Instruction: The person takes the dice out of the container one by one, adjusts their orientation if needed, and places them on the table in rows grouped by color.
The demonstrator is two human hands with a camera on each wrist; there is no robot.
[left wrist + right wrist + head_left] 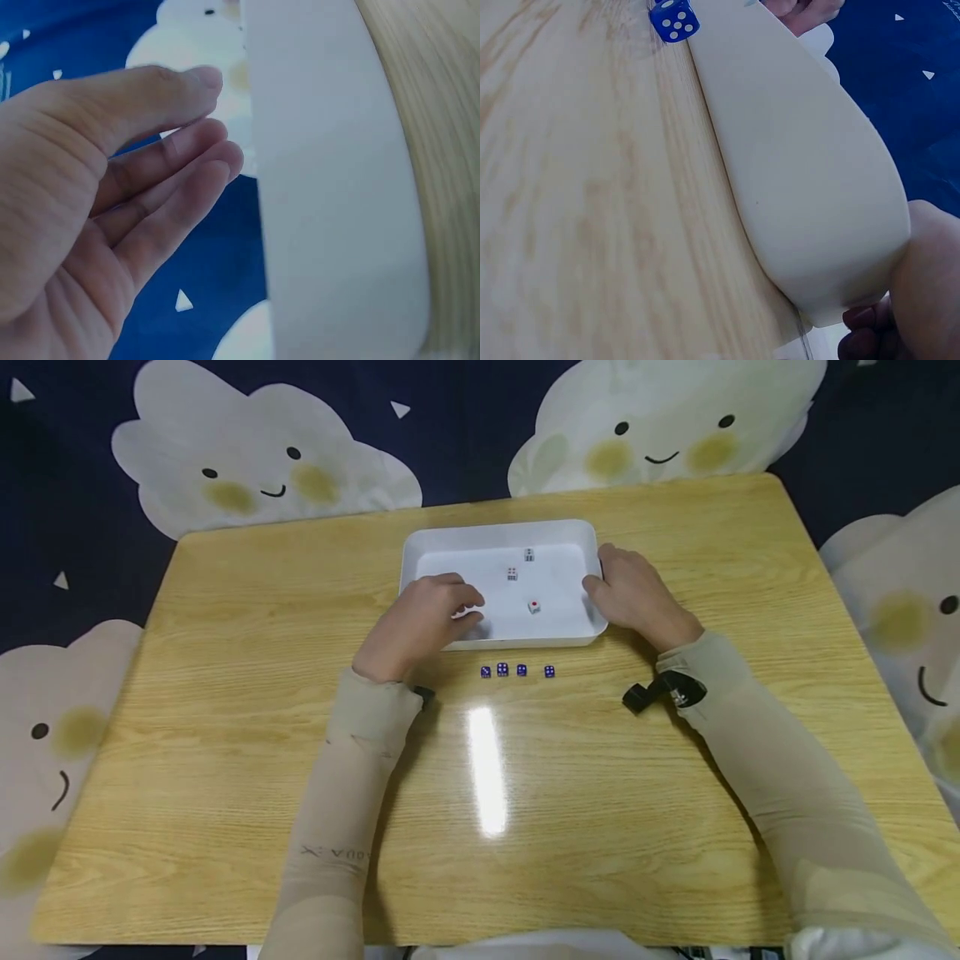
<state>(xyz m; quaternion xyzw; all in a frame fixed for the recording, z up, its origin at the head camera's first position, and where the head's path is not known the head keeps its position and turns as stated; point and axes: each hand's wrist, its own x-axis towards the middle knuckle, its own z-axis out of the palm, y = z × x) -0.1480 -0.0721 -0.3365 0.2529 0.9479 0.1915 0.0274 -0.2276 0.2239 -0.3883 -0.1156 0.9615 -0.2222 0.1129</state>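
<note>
A shallow white tray [480, 545] lies near the far side of the table, with three white dice inside: one at the back [528, 555], one near the middle [512, 574], one toward the front [534, 607]. My right hand [636, 592] grips the tray's right end, thumb over the rim and fingers curled beneath in the right wrist view. Over the tray's left part hovers my left hand [427, 620], fingers bent loosely and thumb apart from them. In the left wrist view nothing shows between that hand's [142, 172] fingertips.
Several blue dice [502, 669] with white pips stand in a row on the wooden table [247, 760], just in front of the tray. Behind the table hangs dark blue cloth [465, 410] with smiling clouds. Each wrist wears a camera.
</note>
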